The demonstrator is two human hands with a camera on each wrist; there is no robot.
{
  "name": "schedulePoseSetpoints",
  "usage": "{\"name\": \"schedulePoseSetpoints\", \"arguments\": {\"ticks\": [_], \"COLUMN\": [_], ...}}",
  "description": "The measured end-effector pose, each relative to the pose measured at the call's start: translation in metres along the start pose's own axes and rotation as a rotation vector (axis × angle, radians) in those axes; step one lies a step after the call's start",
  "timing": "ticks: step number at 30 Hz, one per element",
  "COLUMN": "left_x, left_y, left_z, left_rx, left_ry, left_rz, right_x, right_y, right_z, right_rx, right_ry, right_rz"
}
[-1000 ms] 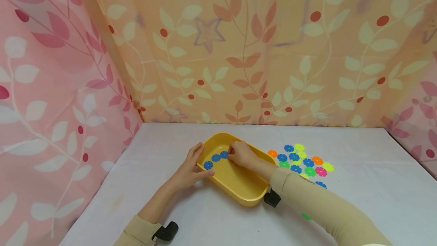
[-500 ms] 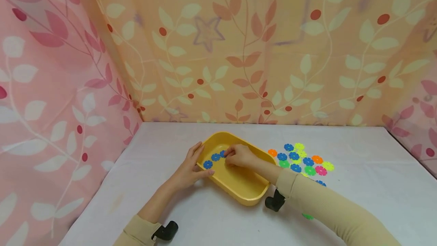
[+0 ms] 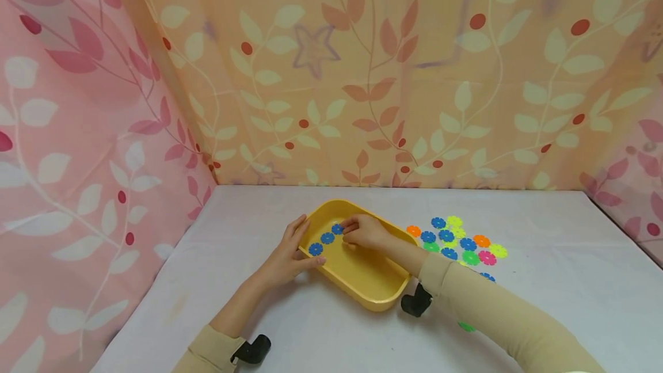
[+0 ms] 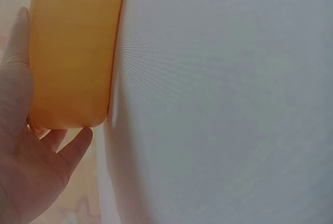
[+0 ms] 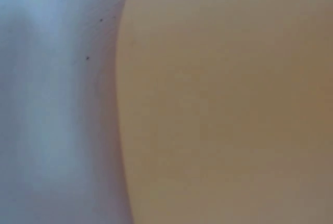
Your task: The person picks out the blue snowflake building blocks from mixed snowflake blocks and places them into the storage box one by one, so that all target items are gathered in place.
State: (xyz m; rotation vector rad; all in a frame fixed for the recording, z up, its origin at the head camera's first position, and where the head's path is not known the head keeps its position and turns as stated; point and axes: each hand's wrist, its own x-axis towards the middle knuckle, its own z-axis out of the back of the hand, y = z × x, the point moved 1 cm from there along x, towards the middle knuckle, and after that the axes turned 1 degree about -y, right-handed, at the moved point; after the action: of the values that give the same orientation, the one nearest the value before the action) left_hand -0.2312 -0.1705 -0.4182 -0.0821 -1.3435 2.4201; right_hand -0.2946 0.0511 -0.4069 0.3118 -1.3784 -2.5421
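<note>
A yellow plastic basin (image 3: 370, 272) stands at an angle on the table. My left hand (image 3: 285, 259) grips its left end, thumb over the near rim and fingers at the far side. In the left wrist view these fingers (image 4: 78, 146) reach round the basin's end. Inside lie three blue snowflake discs in a slanted row: a near one (image 3: 316, 249), a middle one (image 3: 327, 238) and a far one (image 3: 337, 228). My right hand (image 3: 366, 232) reaches over the right rim, fingertips at the far disc's right edge. The right wrist view shows only basin wall (image 5: 223, 104) and cloth.
Right of the basin, loose snowflake discs in blue, yellow, green, orange and pink spread out, such as a pink one (image 3: 487, 258). A green disc (image 3: 467, 326) lies partly under the right sleeve (image 3: 497, 309). A white cloth (image 3: 564, 246) covers the table; patterned curtains hang behind.
The far blue disc has shifted slightly up along the row, away from me. My right fingers have loosened and drawn back right, uncovering it. The left hand and basin stay put.
</note>
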Motion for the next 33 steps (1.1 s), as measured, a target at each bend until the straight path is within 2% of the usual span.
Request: {"name": "schedulePoseSetpoints", "arguments": {"ticks": [6,11,13,18,22,28,33], "left_x": [0.0,-0.001,-0.001,0.0,0.0,-0.001,0.0], "left_y": [0.0,0.0,0.0,0.0,0.002,0.0,0.0], "left_z": [0.0,0.0,0.0,-0.001,0.0,0.002,0.0], "left_rx": [0.002,-0.053,-0.069,-0.077,-0.066,-0.07,-0.074], "left_ry": [-0.002,0.007,0.012,0.016,0.013,0.015,0.012], "left_rz": [-0.004,-0.002,0.001,0.006,-0.001,-0.004,-0.029], "right_x": [-0.012,-0.034,-0.044,-0.069,-0.091,-0.113,-0.12], "right_y": [0.006,0.01,0.008,-0.009,-0.029,-0.068,-0.097], "right_z": [0.023,0.061,0.078,0.121,0.145,0.16,0.163], "right_rx": [0.098,0.231,0.248,0.189,0.113,0.005,-0.152], "right_ry": [0.013,0.042,0.034,-0.017,-0.064,-0.099,-0.116], "right_rz": [0.054,0.081,0.075,0.056,0.039,0.002,-0.016]}}
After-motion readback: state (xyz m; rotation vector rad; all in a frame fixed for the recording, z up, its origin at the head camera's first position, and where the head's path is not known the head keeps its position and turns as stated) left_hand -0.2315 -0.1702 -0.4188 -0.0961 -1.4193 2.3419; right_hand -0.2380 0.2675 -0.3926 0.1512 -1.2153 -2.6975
